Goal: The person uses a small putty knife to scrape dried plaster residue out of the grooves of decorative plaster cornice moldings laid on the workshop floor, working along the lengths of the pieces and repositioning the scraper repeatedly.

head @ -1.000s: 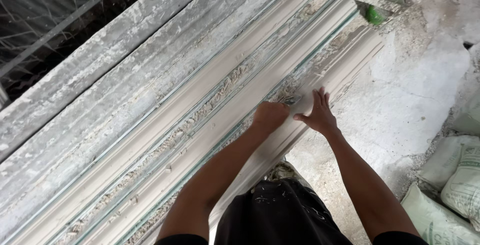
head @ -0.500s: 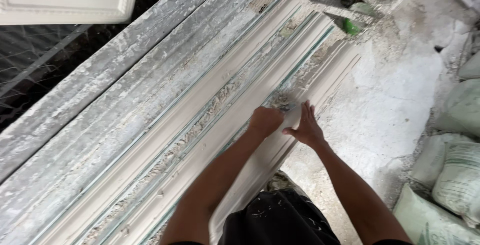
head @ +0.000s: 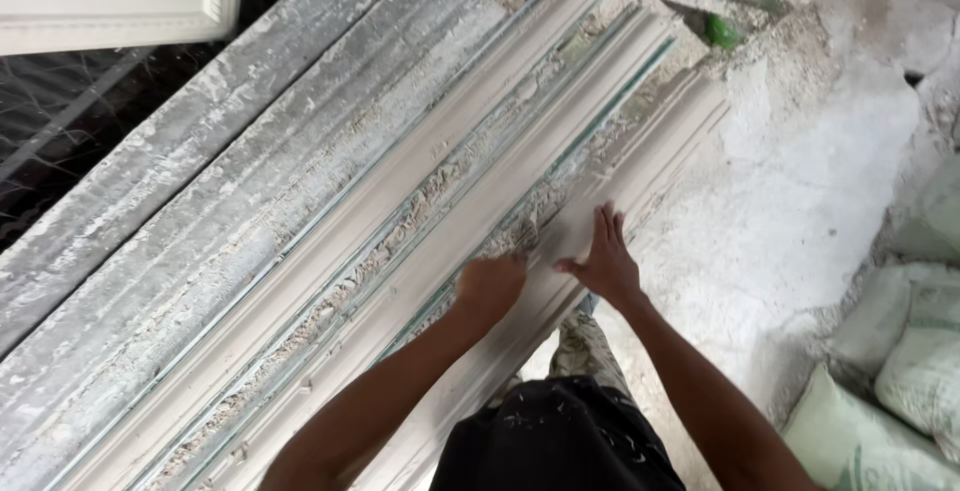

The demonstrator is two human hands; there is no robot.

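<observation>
Fingers of the left hand (head: 492, 286) were curled into a fist, perhaps round something hidden, pressing the long white plaster cornice moulding (head: 440, 251); just right, the right hand (head: 604, 261) lay flat, fingers together, beside pale sacks (head: 900, 371)

Pale green-white woven sacks (head: 905, 371) piled at right edge of floor, lower right corner. Bulging, pillow-shaped, dusty. One (head: 850, 446) at bottom lying flat and angled, two more (head: 925, 336) stacked just above it, touching. Another (head: 940, 213) partly visible higher up at frame edge. Faint print on them, too blurred to make out. No labels, signs or screens.
</observation>
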